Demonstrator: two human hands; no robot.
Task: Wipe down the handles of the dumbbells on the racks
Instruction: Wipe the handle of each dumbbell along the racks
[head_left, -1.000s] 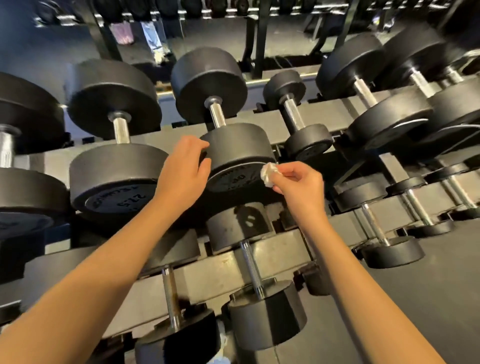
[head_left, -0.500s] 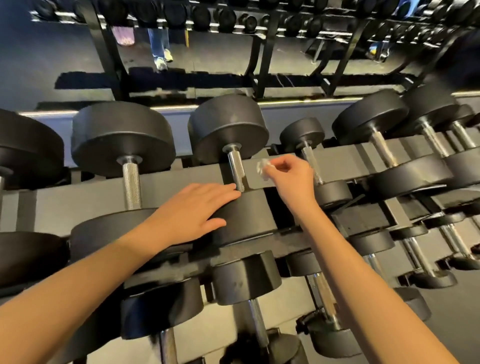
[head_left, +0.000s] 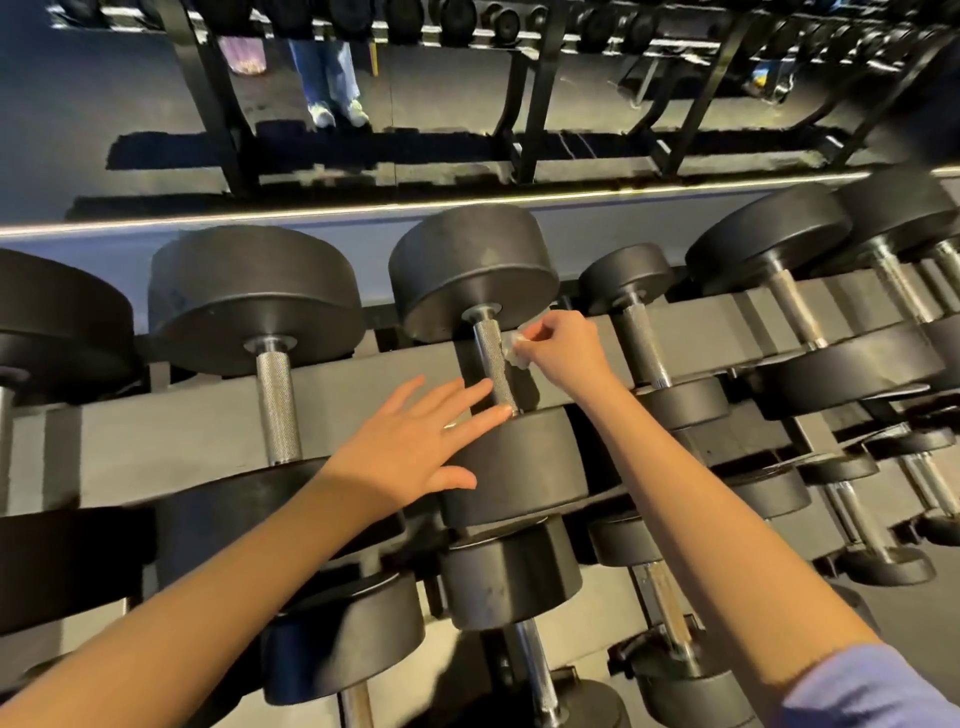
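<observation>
Edging nearer since half a second ago, the right hand (head_left: 563, 351) reaches over the grey rack (head_left: 182, 441), past neighbouring dumbbells (head_left: 254, 296), to the upper-tier black dumbbell (head_left: 475, 270), whose near head bears the flat, straight-fingered left hand (head_left: 410, 447), and just beside its knurled steel handle (head_left: 493, 364) pinches a crumpled white wipe (head_left: 514, 349).

Both arms extended forward, seen from above; left forearm (head_left: 208, 587) bare, entering from the lower left and angled up to the right; left hand (head_left: 410, 447) palm-down, fingers straight and slightly spread, thumb splayed to the side, laid flat against the near dumbbell head (head_left: 519, 462); right forearm (head_left: 701, 509) entering from the lower right, a lilac sleeve (head_left: 872, 691) covering the upper arm only; right wrist bent slightly downward; right hand (head_left: 563, 348) higher and farther forward than the left, fingers curled, fingertips pinching a small white wipe (head_left: 514, 349)
</observation>
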